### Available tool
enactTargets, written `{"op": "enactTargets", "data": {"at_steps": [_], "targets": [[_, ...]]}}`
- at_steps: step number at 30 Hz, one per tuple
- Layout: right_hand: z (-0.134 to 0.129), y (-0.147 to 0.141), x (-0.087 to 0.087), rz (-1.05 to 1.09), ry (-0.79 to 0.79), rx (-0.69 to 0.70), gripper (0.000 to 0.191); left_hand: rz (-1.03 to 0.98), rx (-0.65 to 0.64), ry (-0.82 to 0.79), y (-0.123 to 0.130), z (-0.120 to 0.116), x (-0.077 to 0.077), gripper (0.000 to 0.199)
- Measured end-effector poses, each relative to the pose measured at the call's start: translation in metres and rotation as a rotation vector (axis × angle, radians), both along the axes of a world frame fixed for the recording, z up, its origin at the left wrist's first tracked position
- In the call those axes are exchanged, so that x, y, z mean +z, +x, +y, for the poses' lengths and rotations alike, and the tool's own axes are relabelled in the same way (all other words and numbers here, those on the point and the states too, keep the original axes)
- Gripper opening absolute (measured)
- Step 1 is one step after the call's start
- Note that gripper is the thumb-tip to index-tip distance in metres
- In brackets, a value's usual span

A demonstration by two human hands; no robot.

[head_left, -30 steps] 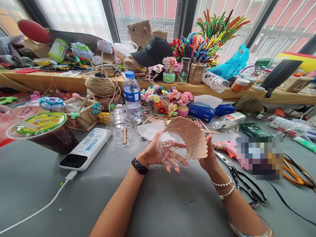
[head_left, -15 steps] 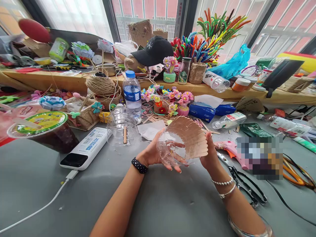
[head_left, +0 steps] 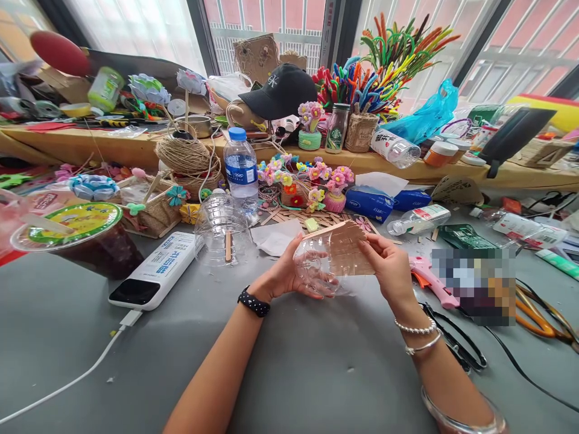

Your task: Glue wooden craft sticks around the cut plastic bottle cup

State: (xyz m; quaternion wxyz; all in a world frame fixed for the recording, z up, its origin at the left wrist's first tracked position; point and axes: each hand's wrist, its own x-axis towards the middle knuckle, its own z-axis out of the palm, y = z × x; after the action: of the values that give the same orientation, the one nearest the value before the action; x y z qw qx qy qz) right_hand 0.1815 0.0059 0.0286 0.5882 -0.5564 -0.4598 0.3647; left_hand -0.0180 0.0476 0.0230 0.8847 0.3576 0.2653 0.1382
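Note:
Between my hands is a cut clear plastic bottle [head_left: 312,259], lying tilted above the table, with a row of flat wooden craft sticks [head_left: 348,250] along part of its wall. My left hand [head_left: 292,271] cups the bottle from the left and below, its fingers showing through the plastic. At the right end, my right hand [head_left: 389,262] pinches the sticks between thumb and fingers. Another clear plastic bottle piece [head_left: 212,232] lies to the left with a single craft stick [head_left: 228,246] on it. A pink glue gun [head_left: 434,280] rests right of my right hand.
Black-handled scissors [head_left: 456,340] lie beside my right forearm. On the left are a white power bank [head_left: 158,271] with a cable and a lidded drink cup [head_left: 85,241]. Behind stand a water bottle [head_left: 241,172], flower crafts, loose sticks and a blue tissue pack [head_left: 371,204].
The bottle has turned, so its stick-covered side appears flatter and more side-on. My right hand has shifted from the stick ends to a pinch over their upper edge.

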Motion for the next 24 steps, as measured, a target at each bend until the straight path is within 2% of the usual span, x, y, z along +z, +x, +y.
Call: {"op": "enactTargets", "data": {"at_steps": [6, 10, 14, 20, 24], "targets": [[0.000, 0.002, 0.002, -0.058, -0.031, -0.035, 0.033, -0.019, 0.025, -0.005, 0.001, -0.001, 0.001, 0.094], [0.002, 0.002, 0.000, 0.076, 0.021, -0.129, 0.033, 0.001, 0.106, 0.045, 0.003, 0.000, 0.001, 0.087], [0.004, -0.001, -0.002, 0.243, 0.021, -0.113, 0.032, 0.066, 0.241, 0.161, 0.007, -0.001, -0.003, 0.075], [0.004, -0.009, -0.007, 0.283, -0.035, -0.046, 0.034, -0.259, 0.365, 0.312, 0.005, -0.008, -0.006, 0.070], [0.003, -0.012, -0.009, 0.233, -0.040, -0.031, 0.034, -0.297, 0.428, 0.312, 0.003, -0.011, -0.004, 0.067]]}}
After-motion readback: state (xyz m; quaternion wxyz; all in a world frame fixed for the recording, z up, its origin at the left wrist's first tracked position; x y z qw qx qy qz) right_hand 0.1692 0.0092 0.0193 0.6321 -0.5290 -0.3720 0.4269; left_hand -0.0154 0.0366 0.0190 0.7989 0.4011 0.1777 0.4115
